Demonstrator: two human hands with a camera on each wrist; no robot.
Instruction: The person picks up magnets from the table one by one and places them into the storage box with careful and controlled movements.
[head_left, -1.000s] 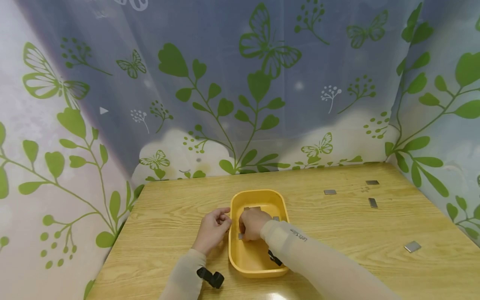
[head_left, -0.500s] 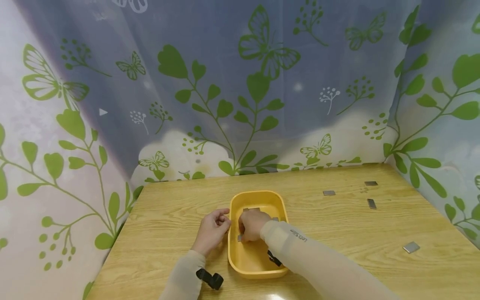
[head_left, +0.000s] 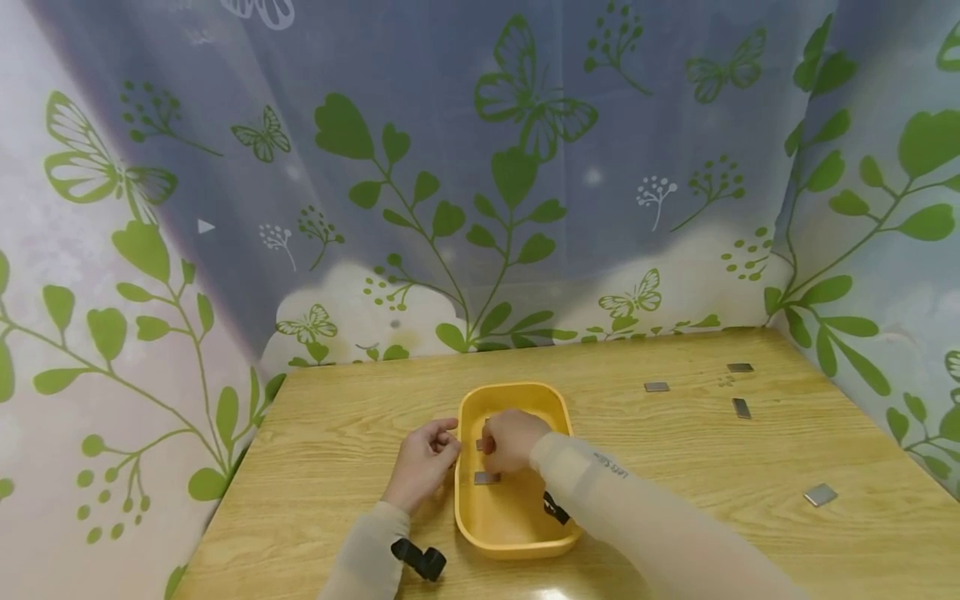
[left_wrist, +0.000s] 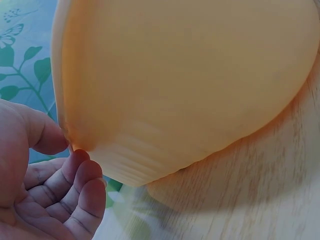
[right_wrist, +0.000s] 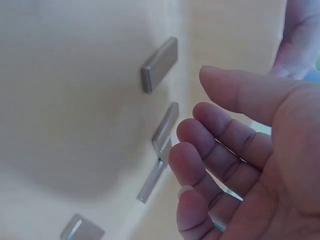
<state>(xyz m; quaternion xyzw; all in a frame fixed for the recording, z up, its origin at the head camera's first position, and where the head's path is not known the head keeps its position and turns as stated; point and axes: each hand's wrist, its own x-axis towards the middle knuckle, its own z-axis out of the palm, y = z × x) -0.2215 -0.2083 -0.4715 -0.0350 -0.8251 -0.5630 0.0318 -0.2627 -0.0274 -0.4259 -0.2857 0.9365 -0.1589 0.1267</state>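
A yellow tub stands on the table with several small rectangular metal blocks inside, among them one nearest block by its left wall. My right hand is inside the tub above them. Its fingers bend loosely, and in the right wrist view nothing shows between thumb and fingertips; a metal block lies just past the thumb and another block close to the fingers. Outside the left wall, my left hand touches the tub's rim with its fingertips, fingers loosely bent. The right hand hides part of the tub's floor.
Several more metal blocks lie on the wooden table at the right, such as a front block and a back block. A leaf-patterned curtain rises behind the table and along both sides.
My right hand has left the metal block by the left wall, which now lies by itself, and has shifted slightly back and right. The left hand stays in place.
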